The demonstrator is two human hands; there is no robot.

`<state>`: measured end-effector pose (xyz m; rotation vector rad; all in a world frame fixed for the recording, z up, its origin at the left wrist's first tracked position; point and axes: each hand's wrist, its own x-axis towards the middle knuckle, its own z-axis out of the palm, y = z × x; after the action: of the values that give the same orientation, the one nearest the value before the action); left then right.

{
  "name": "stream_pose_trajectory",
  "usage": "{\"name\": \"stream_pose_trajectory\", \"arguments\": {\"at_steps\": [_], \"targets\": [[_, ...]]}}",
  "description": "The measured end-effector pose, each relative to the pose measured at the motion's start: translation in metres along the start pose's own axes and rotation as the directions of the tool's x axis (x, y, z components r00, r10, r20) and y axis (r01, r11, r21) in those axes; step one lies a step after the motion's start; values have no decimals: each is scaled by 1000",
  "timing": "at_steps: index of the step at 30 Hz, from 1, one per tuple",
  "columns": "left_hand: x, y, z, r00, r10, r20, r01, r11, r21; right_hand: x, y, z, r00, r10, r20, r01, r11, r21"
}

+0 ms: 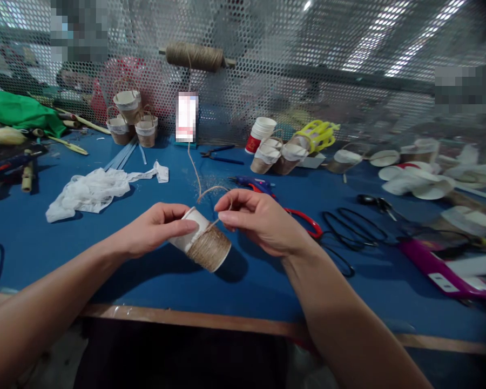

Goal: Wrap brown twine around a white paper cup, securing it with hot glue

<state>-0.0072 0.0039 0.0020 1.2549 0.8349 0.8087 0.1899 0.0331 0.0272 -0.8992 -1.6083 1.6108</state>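
Note:
My left hand (164, 227) grips a white paper cup (208, 246) by its bare end, thumb on the outside. The cup is tilted over the table, and brown twine is wound round its other half. Between the thumb and fingers of my right hand (253, 216) runs a strand of twine (215, 188), which meets the wound part of the cup. From there the strand loops back and rises to a spool of twine (194, 57) on a rod at the mesh. Part of my left fingers is hidden behind the cup.
White lace (91, 192) lies left on the blue table (146, 292). Twine-wrapped cups with handles (127, 105) are stacked behind. Pliers (222, 155), a blue glue gun (253, 182), red-handled scissors (308, 221) and black cord (354, 232) lie beyond and right. A purple device (433, 265) is far right.

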Motion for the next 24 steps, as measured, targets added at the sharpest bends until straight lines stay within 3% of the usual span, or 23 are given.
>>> {"name": "stream_pose_trajectory", "arguments": {"at_steps": [11,24], "targets": [[-2,4,3,998,35,48,-40,994,99,-3,2,6,988,-145,-61,137,985,-108],[-3,2,4,994,83,71,-92,987,134,1,6,7,990,-107,-91,91,982,-167]]}}
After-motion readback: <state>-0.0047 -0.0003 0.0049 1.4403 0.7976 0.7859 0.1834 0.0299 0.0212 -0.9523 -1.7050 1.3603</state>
